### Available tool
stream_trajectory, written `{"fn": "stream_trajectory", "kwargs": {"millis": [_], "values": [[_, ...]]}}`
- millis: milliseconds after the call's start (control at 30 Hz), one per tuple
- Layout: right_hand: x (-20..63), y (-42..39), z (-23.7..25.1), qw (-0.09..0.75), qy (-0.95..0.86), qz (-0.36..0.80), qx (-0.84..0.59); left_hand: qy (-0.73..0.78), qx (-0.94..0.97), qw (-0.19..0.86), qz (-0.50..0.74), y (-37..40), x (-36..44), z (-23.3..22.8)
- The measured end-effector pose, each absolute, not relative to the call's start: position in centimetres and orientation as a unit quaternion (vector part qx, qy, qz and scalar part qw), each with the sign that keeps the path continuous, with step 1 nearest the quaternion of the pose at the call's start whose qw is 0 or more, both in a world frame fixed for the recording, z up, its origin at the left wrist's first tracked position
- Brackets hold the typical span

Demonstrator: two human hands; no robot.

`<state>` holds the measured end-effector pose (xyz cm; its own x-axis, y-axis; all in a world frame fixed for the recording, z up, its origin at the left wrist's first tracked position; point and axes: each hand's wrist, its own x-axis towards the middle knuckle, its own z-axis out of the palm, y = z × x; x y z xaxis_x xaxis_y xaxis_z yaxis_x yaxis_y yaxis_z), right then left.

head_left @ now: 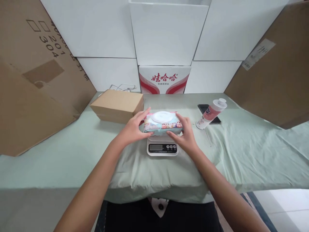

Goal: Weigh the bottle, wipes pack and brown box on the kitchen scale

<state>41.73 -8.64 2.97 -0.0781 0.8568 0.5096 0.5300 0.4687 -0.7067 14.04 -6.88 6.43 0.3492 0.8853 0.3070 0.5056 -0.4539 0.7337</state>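
Both hands clasp the soft pastel wet-wipe pack with its white oval lid (163, 123) atop the small white digital kitchen scale (162, 147): left hand (134, 129) at nine o'clock, right hand (185, 135) at three, fingers curled around its ends. Best centred, level, display unobscured.

- Wet wipes pack (163, 124): pale blue wrapper, white oval lid, pink band with small multicoloured pictures along the front edge.
- Kitchen scale (162, 148): white body, grey display, dark round buttons.
- Table cloth (72, 154): plain pale mint green.
- Small box (118, 105): plain kraft brown.
- Bottle (211, 113): white cap, pink and white label with red lettering.
- Phone (202, 108): black.
- Printed carton (164, 80): white with red curved stripes and red characters.
- Large cardboard sheets (29, 80): brown, dark printed numerals.
- Rear wall boxes (96, 29): plain white.
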Motion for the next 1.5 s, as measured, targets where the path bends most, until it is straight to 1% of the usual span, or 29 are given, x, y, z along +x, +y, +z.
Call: {"fn": "stream_trajectory", "kwargs": {"millis": [200,333,467,600,733,867,967,1100,1233,1367,1500], "values": [[41.5,-9.6,1.2,0.492,-0.708,0.145,-0.486,0.416,0.771,0.298,0.38,-6.4,13.8,4.9],[41.4,-9.8,1.1,0.505,-0.708,0.104,-0.482,0.416,0.761,0.312,0.388,-6.5,13.6,4.1],[42.2,-9.5,1.4,0.517,-0.691,0.099,-0.495,0.433,0.732,0.325,0.414,-6.9,13.6,2.9],[43.5,-9.2,1.8,0.497,-0.704,0.126,-0.491,0.446,0.705,0.348,0.427,-6.6,14.2,1.7],[43.9,-8.7,1.6,0.473,-0.714,0.19,-0.48,0.431,0.696,0.37,0.441,-5.6,14.8,0.5],[43.7,-8.3,1.3,0.453,-0.703,0.258,-0.483,0.428,0.696,0.369,0.444,-5.0,14.7,-0.3],[43.6,-7.9,1.1,0.447,-0.7,0.276,-0.483,0.427,0.692,0.366,0.454,-4.8,14.6,-0.4],[43.5,-7.3,0.9,0.461,-0.702,0.259,-0.478,0.417,0.666,0.383,0.485,-4.8,14.8,-0.3],[43.3,-7.1,0.8,0.471,-0.698,0.254,-0.476,0.425,0.665,0.38,0.483,-5.4,14.9,0.2],[43.6,-8.1,1.1,0.523,-0.675,0.246,-0.458,0.414,0.661,0.386,0.493,-6.3,15.5,1.0],[46.5,-11.6,1.6,0.578,-0.66,0.165,-0.45,0.352,0.667,0.417,0.507,-8.1,18.4,2.3]]}}
